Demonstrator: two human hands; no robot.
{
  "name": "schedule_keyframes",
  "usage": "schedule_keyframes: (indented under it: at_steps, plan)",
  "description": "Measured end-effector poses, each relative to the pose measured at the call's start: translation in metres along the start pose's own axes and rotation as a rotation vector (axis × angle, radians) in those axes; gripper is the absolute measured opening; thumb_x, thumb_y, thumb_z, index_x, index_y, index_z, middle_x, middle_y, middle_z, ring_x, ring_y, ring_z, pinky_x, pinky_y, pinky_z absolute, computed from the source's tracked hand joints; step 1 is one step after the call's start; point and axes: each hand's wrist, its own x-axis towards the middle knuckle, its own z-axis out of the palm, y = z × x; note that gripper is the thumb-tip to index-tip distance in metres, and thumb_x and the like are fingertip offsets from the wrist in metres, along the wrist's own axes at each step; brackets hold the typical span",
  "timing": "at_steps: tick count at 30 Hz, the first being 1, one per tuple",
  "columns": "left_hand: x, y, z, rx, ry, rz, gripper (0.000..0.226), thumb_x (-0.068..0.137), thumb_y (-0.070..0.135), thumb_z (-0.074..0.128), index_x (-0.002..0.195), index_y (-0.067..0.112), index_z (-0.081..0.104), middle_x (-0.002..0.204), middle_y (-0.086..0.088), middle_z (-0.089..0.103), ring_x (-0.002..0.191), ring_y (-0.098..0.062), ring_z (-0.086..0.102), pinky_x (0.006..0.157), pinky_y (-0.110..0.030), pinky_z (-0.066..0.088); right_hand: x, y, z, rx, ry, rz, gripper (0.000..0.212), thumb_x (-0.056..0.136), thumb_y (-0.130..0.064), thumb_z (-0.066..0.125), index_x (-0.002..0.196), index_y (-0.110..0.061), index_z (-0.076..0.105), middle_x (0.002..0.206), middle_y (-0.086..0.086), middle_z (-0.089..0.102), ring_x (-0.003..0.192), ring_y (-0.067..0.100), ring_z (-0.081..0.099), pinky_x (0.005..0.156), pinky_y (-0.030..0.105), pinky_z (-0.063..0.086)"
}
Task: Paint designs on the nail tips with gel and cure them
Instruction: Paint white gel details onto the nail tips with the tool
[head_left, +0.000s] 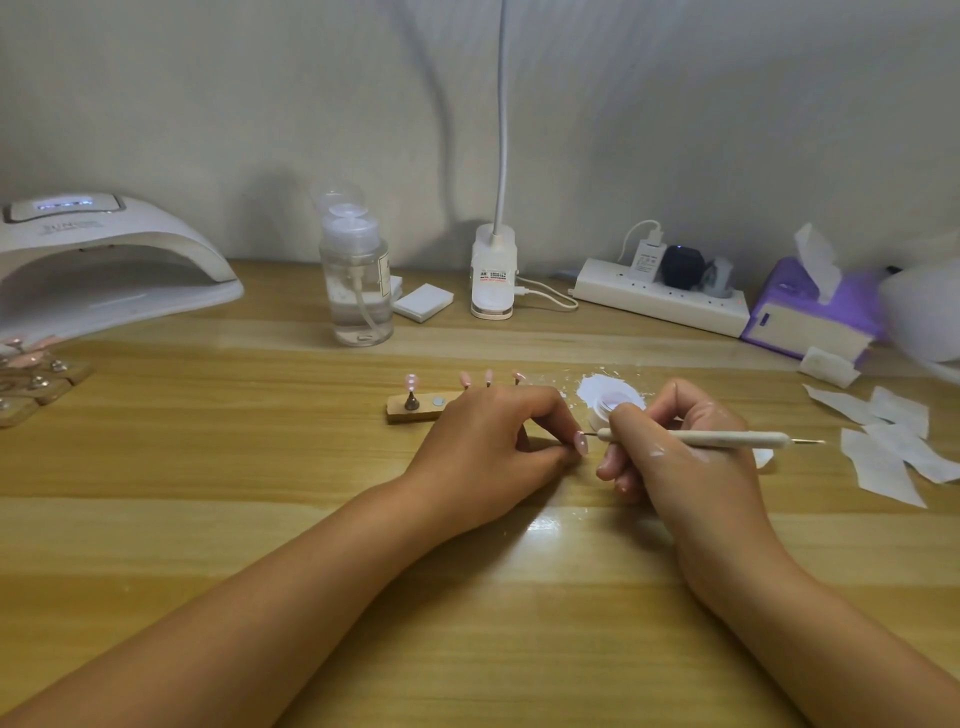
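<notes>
Now the left hand (488, 441) pinches a pink nail tip (581, 443) at its fingertips, low over the desk (260, 467). Just right of it, the right hand (675, 447) grips a dotting pen (727, 439), its point touching the tip. Beyond the left hand stands a wooden holder (415, 408) with more tips.

Single head-worn wide-angle view, looking forward and down, close over the wooden desk (260, 467), wall behind
</notes>
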Motion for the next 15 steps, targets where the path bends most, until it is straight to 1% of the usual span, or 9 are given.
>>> schedule_keyframes:
  at_steps: [3, 6, 10, 13, 15]
  plan:
    - [0.0, 0.0005, 0.0, -0.002, -0.004, -0.001, 0.018, 0.083, 0.018, 0.074, 0.079, 0.033, 0.065, 0.058, 0.048, 0.048, 0.058, 0.003, 0.051, 0.077, 0.013, 0.005, -0.0004, -0.0011, 0.0001, 0.016, 0.016, -0.003, 0.035, 0.083, -0.006, 0.063, 0.055, -0.022, 0.048, 0.051, 0.011, 0.063, 0.039, 0.011, 0.049, 0.04, 0.019, 0.039]
    - [0.0001, 0.0, -0.0001, -0.003, -0.011, -0.004, 0.014, 0.084, 0.019, 0.073, 0.081, 0.031, 0.067, 0.059, 0.048, 0.049, 0.057, 0.003, 0.051, 0.079, 0.013, 0.004, -0.0011, -0.0029, -0.0003, 0.056, 0.053, -0.004, 0.032, 0.083, -0.006, 0.06, 0.059, -0.018, 0.043, 0.045, 0.009, 0.059, 0.036, 0.009, 0.043, 0.038, 0.016, 0.036]
    - [0.0004, -0.0004, 0.0, -0.004, -0.015, -0.004, 0.012, 0.084, 0.019, 0.073, 0.082, 0.03, 0.068, 0.059, 0.048, 0.049, 0.059, 0.003, 0.051, 0.077, 0.014, 0.005, -0.0014, -0.0034, 0.0005, 0.035, 0.067, -0.009, 0.035, 0.081, -0.002, 0.058, 0.055, -0.018, 0.039, 0.04, 0.007, 0.053, 0.033, 0.008, 0.037, 0.035, 0.014, 0.031]
    - [0.0006, -0.0003, -0.0001, -0.003, -0.011, -0.001, 0.011, 0.083, 0.019, 0.073, 0.083, 0.028, 0.069, 0.059, 0.048, 0.049, 0.058, 0.003, 0.052, 0.078, 0.013, 0.005, -0.0011, -0.002, 0.0009, 0.009, 0.062, -0.012, 0.039, 0.081, -0.003, 0.06, 0.052, -0.02, 0.039, 0.041, 0.009, 0.055, 0.034, 0.008, 0.039, 0.036, 0.014, 0.031]
    - [0.0007, -0.0004, 0.0, -0.005, -0.007, -0.001, 0.013, 0.084, 0.019, 0.073, 0.082, 0.03, 0.068, 0.059, 0.048, 0.049, 0.058, 0.003, 0.051, 0.078, 0.013, 0.005, -0.0009, -0.0008, 0.0007, -0.011, 0.045, -0.009, 0.039, 0.081, -0.005, 0.062, 0.051, -0.021, 0.042, 0.043, 0.01, 0.058, 0.036, 0.009, 0.042, 0.037, 0.015, 0.033]
